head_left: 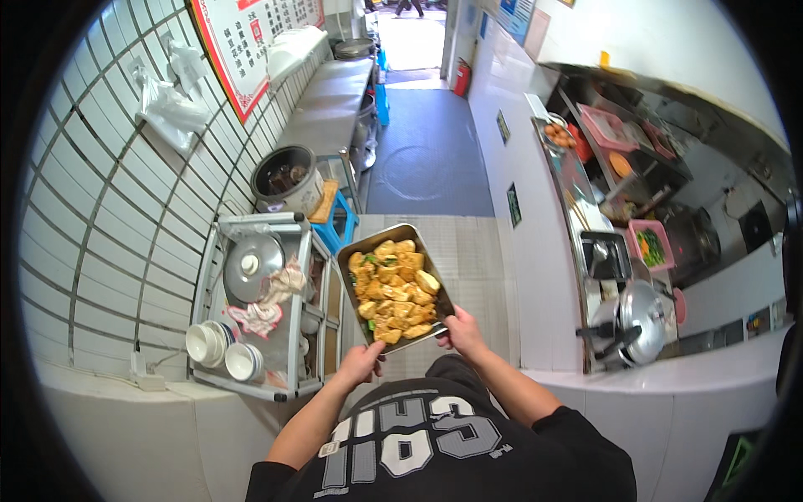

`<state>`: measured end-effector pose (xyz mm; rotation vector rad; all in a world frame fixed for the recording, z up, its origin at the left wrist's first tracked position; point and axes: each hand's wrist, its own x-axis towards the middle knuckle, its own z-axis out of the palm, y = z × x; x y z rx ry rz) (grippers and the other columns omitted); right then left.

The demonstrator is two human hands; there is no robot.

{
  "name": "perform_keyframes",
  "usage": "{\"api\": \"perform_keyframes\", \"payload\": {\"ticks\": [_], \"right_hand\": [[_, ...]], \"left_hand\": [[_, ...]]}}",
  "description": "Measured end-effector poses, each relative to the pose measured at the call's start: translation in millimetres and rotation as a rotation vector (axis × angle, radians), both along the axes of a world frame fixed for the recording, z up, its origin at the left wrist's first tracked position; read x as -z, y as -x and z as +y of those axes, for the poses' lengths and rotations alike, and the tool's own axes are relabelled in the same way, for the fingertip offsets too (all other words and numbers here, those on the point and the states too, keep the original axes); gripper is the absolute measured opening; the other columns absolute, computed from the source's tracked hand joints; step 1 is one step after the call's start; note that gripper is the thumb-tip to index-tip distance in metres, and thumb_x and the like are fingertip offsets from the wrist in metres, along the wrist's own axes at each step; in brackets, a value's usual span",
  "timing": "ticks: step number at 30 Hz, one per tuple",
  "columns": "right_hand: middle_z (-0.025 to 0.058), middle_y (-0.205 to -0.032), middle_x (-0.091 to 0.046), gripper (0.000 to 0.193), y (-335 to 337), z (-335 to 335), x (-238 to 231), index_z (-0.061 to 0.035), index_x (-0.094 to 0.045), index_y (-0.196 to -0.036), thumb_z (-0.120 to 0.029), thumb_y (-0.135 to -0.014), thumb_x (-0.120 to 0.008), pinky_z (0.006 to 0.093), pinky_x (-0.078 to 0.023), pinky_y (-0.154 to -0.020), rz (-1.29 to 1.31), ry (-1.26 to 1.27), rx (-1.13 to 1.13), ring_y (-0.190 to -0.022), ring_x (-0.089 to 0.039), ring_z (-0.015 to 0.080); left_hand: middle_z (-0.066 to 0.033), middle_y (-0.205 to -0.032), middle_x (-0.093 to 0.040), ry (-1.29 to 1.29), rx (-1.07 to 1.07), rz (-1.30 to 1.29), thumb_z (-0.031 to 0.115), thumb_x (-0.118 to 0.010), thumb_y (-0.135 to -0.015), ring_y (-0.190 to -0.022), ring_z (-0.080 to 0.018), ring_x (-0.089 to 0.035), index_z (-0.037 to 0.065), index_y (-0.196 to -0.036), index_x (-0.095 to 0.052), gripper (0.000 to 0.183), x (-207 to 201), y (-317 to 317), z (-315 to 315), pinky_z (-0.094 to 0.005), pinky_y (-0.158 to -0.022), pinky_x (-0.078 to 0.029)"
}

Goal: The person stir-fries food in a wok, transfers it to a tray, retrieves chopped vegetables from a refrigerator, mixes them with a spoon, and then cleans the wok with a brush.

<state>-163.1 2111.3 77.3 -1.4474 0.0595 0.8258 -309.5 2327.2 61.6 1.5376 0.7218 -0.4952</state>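
Observation:
In front of my body I carry a rectangular metal tray (448,294) by its near end. Golden-brown cooked pieces, like fried tofu, with bits of green (395,289) fill most of it. My left hand (361,363) is closed on the near left corner, its thumb over the rim. At the near right corner my right hand (462,330) grips the rim, fingers going under. The tray is held over the floor, its far end angled slightly left. The fingers beneath it are mostly hidden.
Left: a metal-framed cart (293,335) with a pot lid (253,266), cloths and white bowls (205,344). Beyond it, a large cooker (287,177) and blue stool (336,219). Right: a ledge with a pressure cooker (640,322) and black tray (606,255). A tiled aisle leads to a doorway.

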Motion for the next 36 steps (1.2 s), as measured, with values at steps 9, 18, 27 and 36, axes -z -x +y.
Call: {"api": "perform_keyframes", "payload": {"ticks": [9,18,27,36], "right_hand": [[0.0081,-0.072,-0.061,0.033,-198,47,19,-0.0061,-0.054,-0.115,-0.012,-0.087,-0.038,0.0240,-0.045,-0.041,-0.019,0.053,-0.057,-0.049,-0.058,0.0116],[0.0106,-0.079,-0.061,0.024,-370,165,20,-0.0013,-0.050,-0.106,-0.018,-0.093,-0.039,0.0245,-0.045,-0.042,-0.001,0.054,-0.138,-0.055,-0.061,0.0149],[0.0112,-0.090,-0.065,0.033,-469,306,35,0.0004,-0.053,-0.112,-0.025,-0.093,-0.044,0.0281,-0.047,-0.048,0.307,0.157,-0.210,-0.063,-0.061,0.0166],[0.0091,-0.072,-0.063,0.024,-570,433,57,0.0003,-0.058,-0.090,-0.017,-0.089,-0.041,0.0286,-0.045,-0.047,0.192,0.356,-0.124,-0.055,-0.059,0.0156]], "left_hand": [[-0.0081,-0.056,-0.055,0.179,-0.262,-0.007,0.028,-0.040,-0.090,-0.039,-0.0162,-0.044,0.001,-0.071,-0.056,0.036,10,-187,18,-0.0303,-0.037,-0.034],[-0.0075,-0.055,-0.052,0.114,-0.519,-0.068,0.029,-0.037,-0.089,-0.038,-0.0150,-0.042,0.002,-0.066,-0.053,0.039,14,-348,94,-0.0316,-0.037,-0.033],[-0.0097,-0.054,-0.053,-0.092,-0.506,-0.139,0.028,-0.039,-0.090,-0.038,-0.0190,-0.044,-0.001,-0.063,-0.054,0.042,66,-489,212,-0.0360,-0.037,-0.034],[-0.0088,-0.062,-0.056,0.141,-0.402,-0.034,0.043,-0.040,-0.095,-0.041,-0.0164,-0.048,-0.004,-0.091,-0.058,0.051,63,-590,311,-0.0308,-0.040,-0.039]]}}
